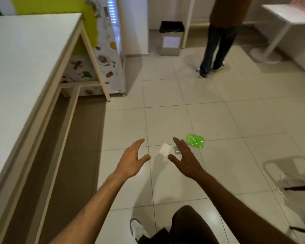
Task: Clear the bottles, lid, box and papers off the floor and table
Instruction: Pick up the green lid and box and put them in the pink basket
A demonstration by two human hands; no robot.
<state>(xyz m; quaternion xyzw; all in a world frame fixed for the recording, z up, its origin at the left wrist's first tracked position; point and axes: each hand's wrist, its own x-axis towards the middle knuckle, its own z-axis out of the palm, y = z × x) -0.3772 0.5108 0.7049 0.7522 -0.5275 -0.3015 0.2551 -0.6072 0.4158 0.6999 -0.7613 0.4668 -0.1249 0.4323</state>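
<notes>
Paper lies between both spread, empty hands' fingers; untouched.

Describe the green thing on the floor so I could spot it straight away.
Start at the long white table on the left, then look across the pale tiled floor to the two outstretched hands. Just beyond the right hand lies a green lid, flat on a tile. Its bright, glossy green distinguishes it from the white paper nearby.

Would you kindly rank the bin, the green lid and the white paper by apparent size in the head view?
1. Bin, largest, though farthest away.
2. Green lid.
3. White paper, smallest; it lies about as near as the lid.
</notes>
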